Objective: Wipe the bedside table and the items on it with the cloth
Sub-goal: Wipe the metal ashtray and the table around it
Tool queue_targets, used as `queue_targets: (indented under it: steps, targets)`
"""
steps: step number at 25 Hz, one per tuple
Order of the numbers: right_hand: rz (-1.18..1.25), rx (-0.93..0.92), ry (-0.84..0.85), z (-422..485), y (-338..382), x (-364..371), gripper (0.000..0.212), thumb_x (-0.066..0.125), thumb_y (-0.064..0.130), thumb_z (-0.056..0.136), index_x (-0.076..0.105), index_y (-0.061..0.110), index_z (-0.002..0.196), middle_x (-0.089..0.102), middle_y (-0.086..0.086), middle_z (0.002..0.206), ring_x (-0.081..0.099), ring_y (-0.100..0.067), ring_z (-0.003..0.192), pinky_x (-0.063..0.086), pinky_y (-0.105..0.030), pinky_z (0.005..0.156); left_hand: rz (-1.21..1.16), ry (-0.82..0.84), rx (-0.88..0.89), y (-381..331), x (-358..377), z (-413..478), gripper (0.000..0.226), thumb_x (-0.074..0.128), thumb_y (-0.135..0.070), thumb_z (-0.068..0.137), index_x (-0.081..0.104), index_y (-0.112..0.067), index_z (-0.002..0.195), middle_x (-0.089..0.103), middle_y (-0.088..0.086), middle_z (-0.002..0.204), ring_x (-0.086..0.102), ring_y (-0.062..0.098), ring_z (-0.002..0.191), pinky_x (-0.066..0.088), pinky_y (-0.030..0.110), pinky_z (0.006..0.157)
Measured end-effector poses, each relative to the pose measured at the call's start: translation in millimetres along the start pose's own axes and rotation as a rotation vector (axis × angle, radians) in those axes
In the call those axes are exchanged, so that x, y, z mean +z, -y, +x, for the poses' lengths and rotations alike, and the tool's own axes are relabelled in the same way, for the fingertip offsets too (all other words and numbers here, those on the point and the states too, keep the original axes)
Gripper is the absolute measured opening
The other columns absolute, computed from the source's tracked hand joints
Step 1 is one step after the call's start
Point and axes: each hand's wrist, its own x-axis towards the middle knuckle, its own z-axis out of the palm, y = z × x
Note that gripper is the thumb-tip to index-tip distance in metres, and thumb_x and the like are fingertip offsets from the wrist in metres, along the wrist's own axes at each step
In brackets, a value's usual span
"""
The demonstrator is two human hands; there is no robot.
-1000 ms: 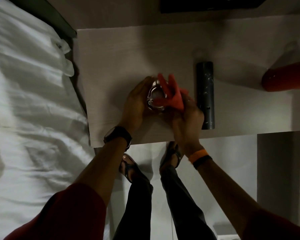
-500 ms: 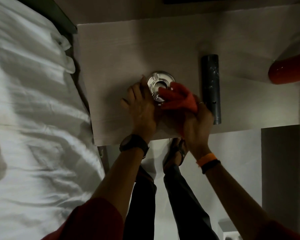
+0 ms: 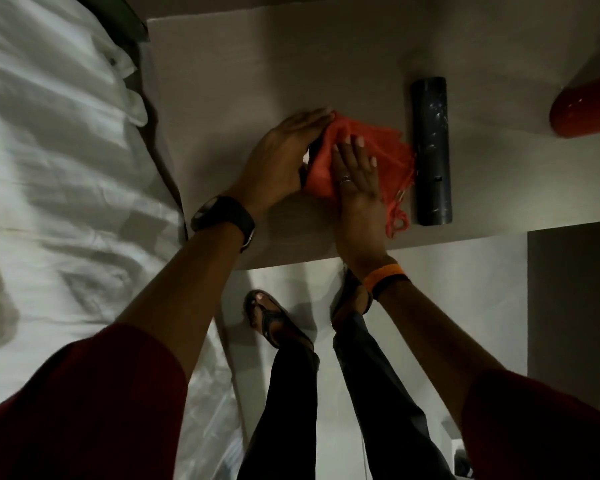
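White bedding fills the left of the view, touching the pale counter. On the counter, the left hand, a dark watch on its wrist, lies cupped with fingers together along the left edge of the orange-red cloth, touching it. A dark sliver and a small bright spot show between this hand and the cloth; what they belong to cannot be told. The right hand, open and flat with fingers spread, presses down on the middle of the cloth, a ring on one finger and an orange band at the wrist. The cloth's frayed threads trail to the right, just reaching a dark cylinder lying on its side. A red rounded object sits well apart at the right edge
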Motion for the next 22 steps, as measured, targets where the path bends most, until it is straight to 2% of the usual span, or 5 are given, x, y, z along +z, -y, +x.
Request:
queue_targets:
  steps: [6, 10, 15, 18, 22]
  targets:
    - [0.217, 0.051, 0.014, -45, 10, 8, 0.050, 0.052, 0.006, 0.097, 0.041, 0.014, 0.145, 0.037, -0.003, 0.155, 0.038, -0.020, 0.143, 0.034, -0.044, 0.119, -0.029, -0.135, -0.106, -6, 7, -13, 0.054, 0.057, -0.002, 0.099, 0.042, -0.009, 0.151, 0.043, 0.009, 0.159, 0.038, 0.023, 0.149, 0.022, 0.023, 0.122]
    - [0.610, 0.270, -0.189, -53, 13, -22, 0.024, 0.048, 0.036, 0.088, 0.062, 0.043, 0.106, 0.067, 0.013, 0.095, 0.062, -0.008, 0.087, 0.055, -0.037, 0.078, -0.180, -0.179, -0.168, -10, 16, -20, 0.049, 0.057, -0.009, 0.099, 0.047, -0.009, 0.147, 0.046, 0.015, 0.152, 0.045, 0.027, 0.141, 0.037, 0.040, 0.122]
    - [0.320, 0.109, -0.174, 6, 10, -19, 0.047, 0.050, 0.016, 0.095, 0.046, 0.017, 0.141, 0.048, -0.006, 0.148, 0.042, -0.028, 0.141, 0.038, -0.056, 0.115, -0.320, -0.316, -0.303, -20, 24, -17, 0.048, 0.067, -0.034, 0.093, 0.058, -0.015, 0.136, 0.052, 0.001, 0.135, 0.052, 0.027, 0.126, 0.048, 0.043, 0.109]
    - [-0.023, -0.069, -0.036, 3, -3, 0, 0.046, 0.050, 0.010, 0.098, 0.043, 0.006, 0.143, 0.042, -0.017, 0.153, 0.030, -0.033, 0.147, 0.022, -0.056, 0.123, -0.064, -0.274, -0.202, -15, 32, -20, 0.060, 0.067, -0.027, 0.094, 0.045, -0.015, 0.149, 0.052, 0.009, 0.142, 0.050, 0.028, 0.124, 0.046, 0.037, 0.109]
    - [0.126, -0.001, -0.118, -12, 8, 2, 0.049, 0.042, 0.014, 0.094, 0.043, 0.007, 0.142, 0.043, -0.016, 0.151, 0.031, -0.029, 0.145, 0.026, -0.055, 0.120, -0.090, -0.332, -0.214, -17, 39, -23, 0.049, 0.056, -0.017, 0.095, 0.052, -0.012, 0.144, 0.051, 0.013, 0.144, 0.049, 0.034, 0.130, 0.044, 0.047, 0.111]
